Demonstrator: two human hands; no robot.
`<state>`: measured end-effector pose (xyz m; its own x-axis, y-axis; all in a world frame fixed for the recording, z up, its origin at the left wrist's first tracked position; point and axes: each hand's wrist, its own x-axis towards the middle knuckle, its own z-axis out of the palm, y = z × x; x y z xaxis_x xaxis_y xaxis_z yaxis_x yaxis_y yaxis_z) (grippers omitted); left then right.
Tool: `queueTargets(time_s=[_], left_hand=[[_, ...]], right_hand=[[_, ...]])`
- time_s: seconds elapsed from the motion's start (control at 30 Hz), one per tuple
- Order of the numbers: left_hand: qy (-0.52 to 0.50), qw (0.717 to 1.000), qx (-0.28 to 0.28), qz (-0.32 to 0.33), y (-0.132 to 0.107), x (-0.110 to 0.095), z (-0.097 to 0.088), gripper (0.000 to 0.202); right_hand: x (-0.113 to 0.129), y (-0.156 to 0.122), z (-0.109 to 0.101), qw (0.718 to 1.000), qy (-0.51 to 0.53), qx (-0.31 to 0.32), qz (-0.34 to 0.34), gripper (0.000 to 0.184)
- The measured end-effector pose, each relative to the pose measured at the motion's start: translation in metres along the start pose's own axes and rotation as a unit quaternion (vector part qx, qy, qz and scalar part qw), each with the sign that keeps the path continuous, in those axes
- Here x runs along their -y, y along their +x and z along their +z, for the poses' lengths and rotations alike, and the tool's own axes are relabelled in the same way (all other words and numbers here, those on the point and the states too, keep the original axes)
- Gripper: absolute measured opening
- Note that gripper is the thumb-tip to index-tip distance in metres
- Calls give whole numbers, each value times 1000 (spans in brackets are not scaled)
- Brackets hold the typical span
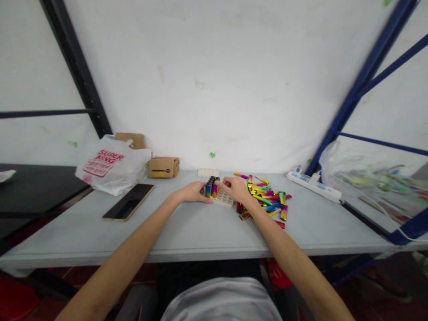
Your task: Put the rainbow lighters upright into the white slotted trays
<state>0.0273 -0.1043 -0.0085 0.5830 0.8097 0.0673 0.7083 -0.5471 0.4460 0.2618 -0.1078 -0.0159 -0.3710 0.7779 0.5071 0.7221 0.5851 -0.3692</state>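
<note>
A cream tray with small square compartments (224, 199) lies on the table in front of me. Shiny multicoloured lighters (214, 191) with black tops stand upright together in its left part. My left hand (194, 192) is curled round the tray's left end, thumb at the front, fingers partly hidden behind the lighters. From the right, my right hand (235, 188) reaches over the tray, its fingers pinched at the top of a lighter in the front row. Right of the tray lies a loose pile of shiny metallic-coloured lighter-shaped pieces (265, 196), partly behind my right wrist.
Another pale tray (207, 172) lies near the wall. To the left are a phone (129, 203), a white plastic bag (113, 165) and a small cardboard box (163, 167). A power strip (314, 185) lies at the right, beside a blue metal post (347, 102).
</note>
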Motion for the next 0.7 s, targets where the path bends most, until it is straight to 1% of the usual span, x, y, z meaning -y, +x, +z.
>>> queueTargets(time_s=[0.07,0.13,0.17,0.2,0.3,0.37,0.43,0.6,0.7], left_hand=[[-4,1000,5,-4,0,-1,-1,67],[0,1000,6,-14,0,-1,-1,67],[4,1000,4,-19,-1,-2,-1,67],[8,1000,2,-24,-1,-2,-1,67],[15,999,-1,-31,-1,-3,-1,67],[9,1000,1,-24,-1,-2,-1,66],[5,1000,0,-24,-1,-2,-1,66],[16,999,-6,-40,-1,-1,0,69],[24,999,-9,-36,-1,-1,1,69]], right_hand=[[-13,4,-6,996,-53,-38,59,49],[-30,7,-10,986,-117,-32,117,38],[-38,8,-11,979,-147,-15,139,34],[-46,8,-11,972,-173,7,161,34],[-61,7,-10,950,-209,85,216,40],[-63,7,-9,943,-209,119,232,41],[-61,8,-10,938,-217,124,239,39],[-53,10,-12,933,-260,81,237,30],[-52,11,-11,933,-267,69,231,27]])
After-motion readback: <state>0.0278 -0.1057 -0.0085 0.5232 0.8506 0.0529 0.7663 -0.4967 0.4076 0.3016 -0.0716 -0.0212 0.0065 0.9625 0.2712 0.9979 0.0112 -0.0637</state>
